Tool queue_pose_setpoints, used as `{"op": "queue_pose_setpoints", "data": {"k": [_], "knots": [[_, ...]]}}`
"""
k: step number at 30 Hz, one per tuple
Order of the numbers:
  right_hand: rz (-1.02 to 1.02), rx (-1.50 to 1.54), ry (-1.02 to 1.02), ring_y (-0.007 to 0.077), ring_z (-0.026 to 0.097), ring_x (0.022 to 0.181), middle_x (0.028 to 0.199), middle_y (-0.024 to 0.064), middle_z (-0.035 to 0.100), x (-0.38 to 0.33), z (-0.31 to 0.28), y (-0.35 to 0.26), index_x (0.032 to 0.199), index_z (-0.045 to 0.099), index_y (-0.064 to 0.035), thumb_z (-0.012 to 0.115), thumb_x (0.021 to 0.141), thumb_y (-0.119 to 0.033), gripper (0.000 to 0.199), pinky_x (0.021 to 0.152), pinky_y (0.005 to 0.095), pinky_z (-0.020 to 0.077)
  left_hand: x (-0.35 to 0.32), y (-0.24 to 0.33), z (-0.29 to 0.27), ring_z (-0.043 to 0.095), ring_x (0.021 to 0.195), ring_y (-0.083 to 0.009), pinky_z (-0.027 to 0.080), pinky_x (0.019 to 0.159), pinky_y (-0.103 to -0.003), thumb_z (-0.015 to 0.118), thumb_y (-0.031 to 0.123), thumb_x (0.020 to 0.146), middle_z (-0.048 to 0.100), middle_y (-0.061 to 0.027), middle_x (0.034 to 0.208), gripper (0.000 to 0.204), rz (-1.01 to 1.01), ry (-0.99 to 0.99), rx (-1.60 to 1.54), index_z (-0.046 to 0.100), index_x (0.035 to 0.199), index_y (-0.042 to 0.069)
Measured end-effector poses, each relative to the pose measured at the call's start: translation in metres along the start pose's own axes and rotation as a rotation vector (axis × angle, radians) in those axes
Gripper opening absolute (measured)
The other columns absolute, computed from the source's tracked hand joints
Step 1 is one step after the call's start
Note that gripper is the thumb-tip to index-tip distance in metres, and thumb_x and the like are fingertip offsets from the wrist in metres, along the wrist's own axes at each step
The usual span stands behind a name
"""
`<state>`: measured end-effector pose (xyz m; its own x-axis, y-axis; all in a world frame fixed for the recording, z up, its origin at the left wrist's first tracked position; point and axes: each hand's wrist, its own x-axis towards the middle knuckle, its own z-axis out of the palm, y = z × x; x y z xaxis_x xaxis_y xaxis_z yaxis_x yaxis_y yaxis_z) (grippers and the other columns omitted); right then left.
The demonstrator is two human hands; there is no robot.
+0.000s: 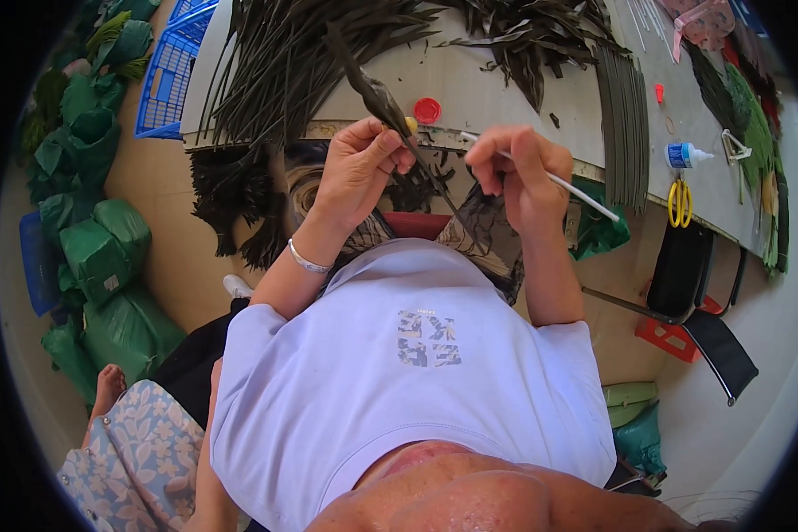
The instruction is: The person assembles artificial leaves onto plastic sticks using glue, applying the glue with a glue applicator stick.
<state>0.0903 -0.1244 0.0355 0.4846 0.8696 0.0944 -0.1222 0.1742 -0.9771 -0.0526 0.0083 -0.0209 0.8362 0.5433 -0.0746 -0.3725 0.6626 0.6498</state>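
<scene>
My left hand (362,164), with a silver bangle at its wrist, pinches a dark, long leaf on a stem (377,99). The leaf points up and left, and its thin stem slants down to the right toward my lap. By those fingertips shows a small yellow thing (411,125), too small to name. My right hand (532,168) has its fingers curled around a thin white rod (585,197), which sticks out on both sides of the hand. A gap separates the rod from the leaf. On the table just beyond lies a round red cap (426,110).
Dark stems (284,66) and dark leaves (532,49) heap the table (372,75), beside a row of stems (625,129). At right are a glue bottle (685,155) and yellow-handled scissors (680,204). A blue basket (170,75), green bags (106,248), black chair (683,275) and another person's leg (109,390) surround me.
</scene>
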Motion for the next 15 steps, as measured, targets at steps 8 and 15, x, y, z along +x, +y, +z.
{"op": "queue_pose_setpoints", "data": {"k": [8, 15], "knots": [[-0.062, -0.006, -0.117, 0.0049, 0.045, 0.056, 0.065, 0.0006, 0.052, -0.015, 0.003, -0.015, 0.080, 0.064, 0.0019, 0.046, 0.096, -0.036, 0.045, 0.046, 0.0182, 0.0327, -0.001, -0.005, 0.013, 0.061, 0.068, -0.0146, 0.048, 0.061, -0.027, 0.064, 0.008, 0.085, 0.066, -0.0082, 0.082, 0.010, -0.047, -0.079, -0.041, 0.063, 0.090, 0.000], [-0.100, -0.104, -0.101, 0.0066, 0.046, 0.056, 0.065, 0.0024, 0.053, -0.019, 0.004, -0.018, 0.079, 0.063, 0.0016, 0.052, 0.094, -0.031, 0.037, 0.049, 0.0191, 0.0364, -0.004, -0.004, 0.019, 0.059, 0.070, -0.0129, 0.048, 0.063, -0.026, 0.062, 0.008, 0.087, 0.063, -0.0060, 0.081, 0.009, -0.041, -0.065, 0.019, 0.062, 0.089, 0.000]]}}
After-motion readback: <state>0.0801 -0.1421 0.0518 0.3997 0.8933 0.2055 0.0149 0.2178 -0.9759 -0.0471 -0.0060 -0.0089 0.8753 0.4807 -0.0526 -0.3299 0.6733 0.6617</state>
